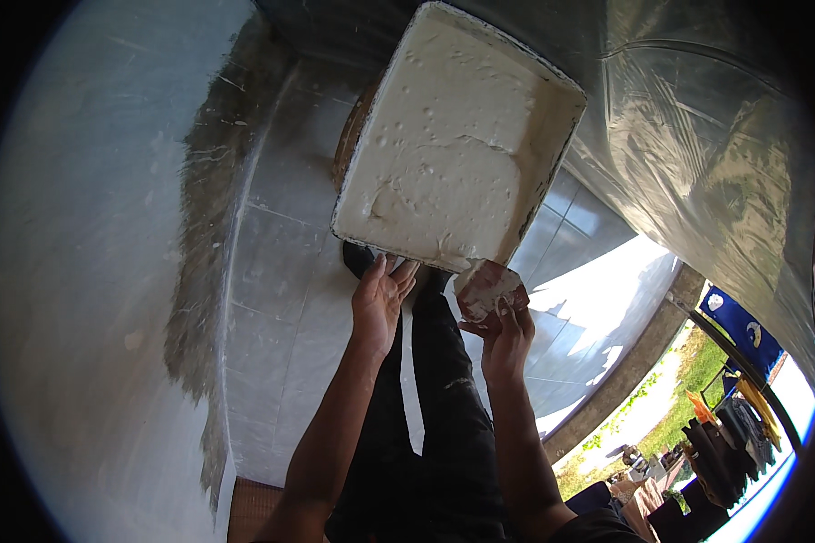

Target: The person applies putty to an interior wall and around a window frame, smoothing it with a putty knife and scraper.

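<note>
A large rectangular tray full of thick off-white paste stands in front of me, its rim chipped and crusted. My left hand is at the tray's near edge, palm up, with its fingers stretched out and nothing in it. Whether the fingertips touch the rim, I cannot tell. In my right hand is a flat reddish-brown piece smeared with the same paste, just off the tray's near right corner. Its exact kind is unclear; my fingers grip its lower side.
A pale wall with a rough dark grey band rises at left. Below lies grey tiled floor, with my dark shoes close under the tray. Plastic sheeting hangs at right, near a sunlit opening with dark clothes hanging outside.
</note>
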{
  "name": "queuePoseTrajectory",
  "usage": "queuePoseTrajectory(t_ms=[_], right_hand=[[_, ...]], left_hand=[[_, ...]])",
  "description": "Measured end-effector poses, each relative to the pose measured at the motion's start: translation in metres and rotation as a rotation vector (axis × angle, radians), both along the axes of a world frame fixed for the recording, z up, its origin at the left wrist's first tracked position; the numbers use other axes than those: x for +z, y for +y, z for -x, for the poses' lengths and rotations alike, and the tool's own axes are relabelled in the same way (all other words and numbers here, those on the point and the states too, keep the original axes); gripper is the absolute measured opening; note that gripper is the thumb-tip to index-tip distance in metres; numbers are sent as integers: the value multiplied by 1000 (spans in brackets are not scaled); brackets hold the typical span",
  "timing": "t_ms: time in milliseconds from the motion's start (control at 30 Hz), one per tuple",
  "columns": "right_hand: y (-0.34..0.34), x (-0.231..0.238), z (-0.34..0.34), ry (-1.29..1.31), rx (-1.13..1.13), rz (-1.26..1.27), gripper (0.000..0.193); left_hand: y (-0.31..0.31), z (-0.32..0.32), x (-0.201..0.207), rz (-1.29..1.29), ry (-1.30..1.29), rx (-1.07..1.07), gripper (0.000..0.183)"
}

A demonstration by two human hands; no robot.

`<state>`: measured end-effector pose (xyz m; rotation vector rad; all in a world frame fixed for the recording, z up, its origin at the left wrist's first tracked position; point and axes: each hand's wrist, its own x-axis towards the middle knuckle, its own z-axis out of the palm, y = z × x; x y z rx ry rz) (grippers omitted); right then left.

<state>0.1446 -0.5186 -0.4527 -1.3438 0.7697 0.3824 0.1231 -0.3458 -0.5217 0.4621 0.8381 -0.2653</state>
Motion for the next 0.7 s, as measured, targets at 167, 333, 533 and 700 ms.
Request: queuePoseTrajectory(t_ms=[167, 333, 533, 700], right_hand=[[-15, 3, -2, 74, -97, -40, 40], [-19, 4, -23, 51, -135, -13, 45], [-28, 15, -47, 17, -51, 109, 44], [-48, 7, -51, 4, 30, 236, 42]], left_hand=[[0, 2, -1, -5, -1, -1, 66], [-2, -1, 2, -2, -5, 5, 67], [-2, -3, 5, -32, -10, -18, 68], [-6, -4, 8, -51, -9, -20, 68]])
